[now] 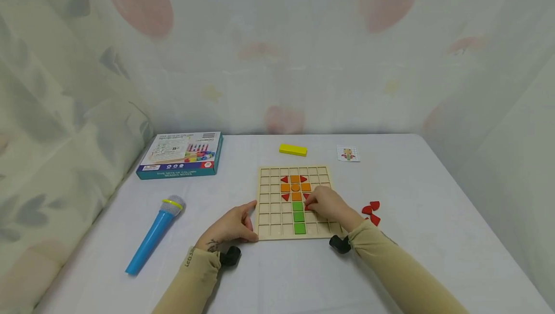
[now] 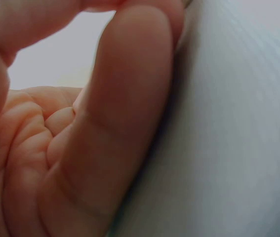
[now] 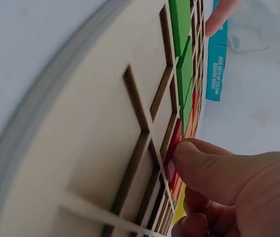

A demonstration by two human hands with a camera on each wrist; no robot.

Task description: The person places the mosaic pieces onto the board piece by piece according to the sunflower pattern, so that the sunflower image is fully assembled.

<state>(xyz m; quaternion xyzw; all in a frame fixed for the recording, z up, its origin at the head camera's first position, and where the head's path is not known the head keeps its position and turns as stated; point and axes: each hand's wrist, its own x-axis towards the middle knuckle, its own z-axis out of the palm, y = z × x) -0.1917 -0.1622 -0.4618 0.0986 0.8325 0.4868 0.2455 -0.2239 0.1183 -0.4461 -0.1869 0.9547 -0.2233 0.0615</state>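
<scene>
A wooden grid board [image 1: 270, 208] lies flat at the table's middle, with orange squares [image 1: 295, 187], red triangles [image 1: 284, 179] and a column of green squares [image 1: 298, 216] set in its cells. My right hand [image 1: 310, 205] rests on the board and pinches a red piece [image 3: 172, 148] in a cell beside the green column [image 3: 181, 59]; its thumb [image 3: 204, 168] presses that piece down. My left hand [image 1: 244, 222] rests relaxed against the board's left edge and holds nothing. Its palm [image 2: 31, 148] fills the left wrist view.
Loose red pieces [image 1: 371, 212] lie right of the board. Behind it are a yellow block [image 1: 293, 150] and a small pattern card [image 1: 348, 153]. A teal game box [image 1: 181, 154] sits at the back left and a blue toy microphone [image 1: 153, 233] at the left. Curtains surround the table.
</scene>
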